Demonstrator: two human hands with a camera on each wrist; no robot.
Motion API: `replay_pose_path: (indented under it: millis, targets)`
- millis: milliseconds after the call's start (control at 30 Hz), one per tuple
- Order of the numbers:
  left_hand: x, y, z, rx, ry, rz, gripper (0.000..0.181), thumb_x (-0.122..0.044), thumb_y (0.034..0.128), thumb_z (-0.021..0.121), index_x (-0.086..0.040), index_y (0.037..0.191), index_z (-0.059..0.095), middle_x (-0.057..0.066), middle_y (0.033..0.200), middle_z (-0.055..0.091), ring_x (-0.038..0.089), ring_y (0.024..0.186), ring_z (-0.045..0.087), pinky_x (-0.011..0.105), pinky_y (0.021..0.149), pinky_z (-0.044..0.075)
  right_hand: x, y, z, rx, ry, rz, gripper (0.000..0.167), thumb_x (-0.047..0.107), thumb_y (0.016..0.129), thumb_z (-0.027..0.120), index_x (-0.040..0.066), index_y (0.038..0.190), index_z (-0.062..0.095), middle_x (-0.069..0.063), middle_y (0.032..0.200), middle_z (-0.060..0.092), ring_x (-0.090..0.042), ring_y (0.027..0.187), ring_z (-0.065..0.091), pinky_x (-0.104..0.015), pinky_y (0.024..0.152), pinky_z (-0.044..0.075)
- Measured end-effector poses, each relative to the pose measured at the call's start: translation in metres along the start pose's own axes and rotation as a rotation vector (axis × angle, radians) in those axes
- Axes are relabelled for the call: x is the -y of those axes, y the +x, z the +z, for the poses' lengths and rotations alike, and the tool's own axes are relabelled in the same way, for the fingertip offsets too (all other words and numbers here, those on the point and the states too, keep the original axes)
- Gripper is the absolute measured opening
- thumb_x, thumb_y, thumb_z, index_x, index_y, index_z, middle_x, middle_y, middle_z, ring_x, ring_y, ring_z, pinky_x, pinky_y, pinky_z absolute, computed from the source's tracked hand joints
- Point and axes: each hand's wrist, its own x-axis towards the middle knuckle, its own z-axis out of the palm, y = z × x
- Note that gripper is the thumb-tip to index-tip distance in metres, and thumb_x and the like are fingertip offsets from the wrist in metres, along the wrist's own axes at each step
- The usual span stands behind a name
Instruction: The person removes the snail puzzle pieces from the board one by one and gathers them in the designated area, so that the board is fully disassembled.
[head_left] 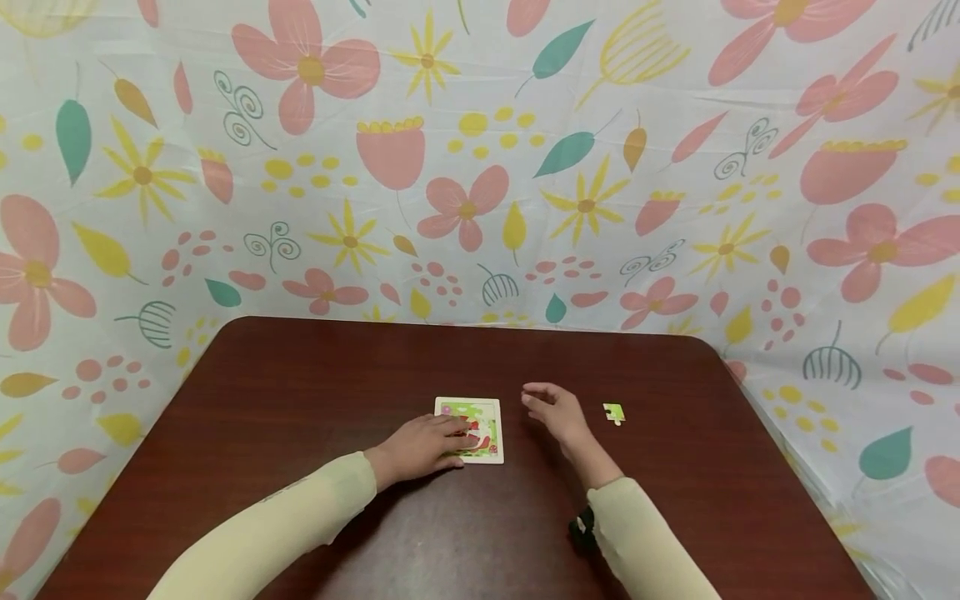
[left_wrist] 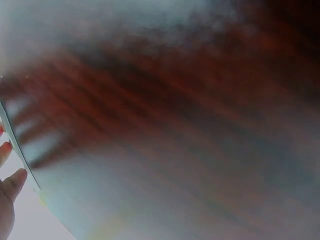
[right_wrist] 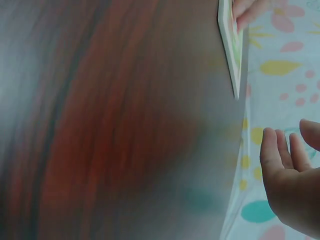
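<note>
A small jigsaw puzzle in a white frame (head_left: 491, 408) lies flat on the table, with a green and red picture. My left hand (head_left: 423, 448) rests on the puzzle with its fingers spread over the left part of the picture. A pale gap shows in the picture's upper right part. To the right of the frame, my right hand (head_left: 557, 414) is held with loosely bent fingers and nothing in it. One loose green puzzle piece (head_left: 613, 412) lies farther right, apart from the right hand. In the right wrist view the right hand (right_wrist: 290, 175) is likewise bare.
The dark red-brown table (head_left: 315, 367) has a glossy top with rounded far corners. A flower-patterned cloth (head_left: 465, 275) hangs behind the table and along its sides. A black wrist device (head_left: 582, 530) sits at the right sleeve.
</note>
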Motion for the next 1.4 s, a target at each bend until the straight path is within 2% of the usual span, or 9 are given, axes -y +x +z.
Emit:
replay_pose_path:
  millis: [133, 267, 533, 700, 1000, 1100, 1233, 1400]
  targets:
    - [0.002, -0.002, -0.003, -0.003, -0.036, -0.008, 0.042, -0.038, 0.1025, 0.060, -0.026, 0.143, 0.063, 0.003, 0.151, 0.059, 0.026, 0.142, 0.053, 0.050, 0.110, 0.051, 0.005, 0.002, 0.018, 0.030, 0.023, -0.007, 0.034, 0.008, 0.103, 0.059, -0.005, 0.135, 0.062, -0.026, 0.136, 0.064, -0.037, 0.126, 0.064, -0.042, 0.101, 0.058]
    - [0.002, -0.004, -0.003, -0.001, -0.031, -0.013, 0.042, -0.039, 0.1034, 0.058, -0.027, 0.144, 0.062, 0.002, 0.151, 0.059, 0.027, 0.144, 0.052, 0.048, 0.112, 0.049, 0.009, 0.004, 0.032, 0.074, -0.008, -0.021, 0.033, 0.009, 0.103, 0.059, -0.004, 0.133, 0.063, -0.025, 0.134, 0.065, -0.038, 0.124, 0.065, -0.043, 0.100, 0.058]
    - [0.002, -0.005, -0.003, -0.040, 0.003, 0.007, 0.040, -0.038, 0.1026, 0.060, -0.026, 0.140, 0.065, 0.003, 0.148, 0.062, 0.027, 0.139, 0.057, 0.043, 0.110, 0.051, 0.011, 0.005, 0.053, 0.135, -0.194, -0.073, 0.029, 0.010, 0.102, 0.061, -0.001, 0.128, 0.068, -0.021, 0.127, 0.069, -0.034, 0.113, 0.068, -0.043, 0.091, 0.058]
    - [0.003, -0.005, -0.002, -0.063, 0.004, 0.030, 0.039, -0.036, 0.1025, 0.061, -0.025, 0.139, 0.066, 0.004, 0.145, 0.064, 0.024, 0.137, 0.059, 0.038, 0.111, 0.050, 0.012, 0.005, 0.058, 0.150, -0.251, -0.076, 0.029, 0.009, 0.103, 0.059, -0.002, 0.129, 0.067, -0.022, 0.130, 0.068, -0.037, 0.117, 0.065, -0.047, 0.095, 0.057]
    - [0.004, -0.005, 0.003, -0.081, 0.014, 0.028, 0.038, -0.036, 0.1032, 0.060, -0.026, 0.139, 0.066, 0.003, 0.144, 0.065, 0.023, 0.136, 0.060, 0.036, 0.105, 0.055, 0.013, 0.011, 0.058, 0.215, -0.295, -0.052, 0.029, -0.004, 0.099, 0.057, -0.004, 0.127, 0.066, -0.023, 0.129, 0.068, -0.040, 0.122, 0.064, -0.046, 0.098, 0.057]
    - [0.003, -0.003, 0.003, -0.086, 0.028, 0.037, 0.037, -0.036, 0.1030, 0.060, -0.026, 0.138, 0.067, 0.002, 0.142, 0.066, 0.023, 0.135, 0.060, 0.035, 0.103, 0.056, 0.015, 0.014, 0.055, 0.226, -0.285, -0.022, 0.029, -0.005, 0.098, 0.057, -0.005, 0.126, 0.066, -0.024, 0.128, 0.068, -0.039, 0.120, 0.065, -0.045, 0.097, 0.057]
    - [0.003, -0.001, 0.002, -0.056, 0.052, 0.035, 0.038, -0.039, 0.1035, 0.059, -0.028, 0.140, 0.065, 0.000, 0.144, 0.065, 0.022, 0.136, 0.060, 0.034, 0.102, 0.056, 0.016, 0.017, 0.049, 0.243, -0.237, 0.031, 0.028, -0.001, 0.100, 0.058, -0.004, 0.126, 0.067, -0.023, 0.129, 0.067, -0.036, 0.117, 0.066, -0.044, 0.096, 0.057]
    - [0.004, 0.001, 0.003, -0.020, 0.076, 0.028, 0.040, -0.040, 0.1047, 0.056, -0.029, 0.143, 0.062, -0.001, 0.149, 0.061, 0.022, 0.138, 0.058, 0.034, 0.103, 0.056, 0.017, 0.020, 0.044, 0.295, -0.103, 0.126, 0.034, 0.001, 0.102, 0.056, -0.004, 0.135, 0.061, -0.026, 0.141, 0.060, -0.038, 0.130, 0.061, -0.047, 0.107, 0.052]
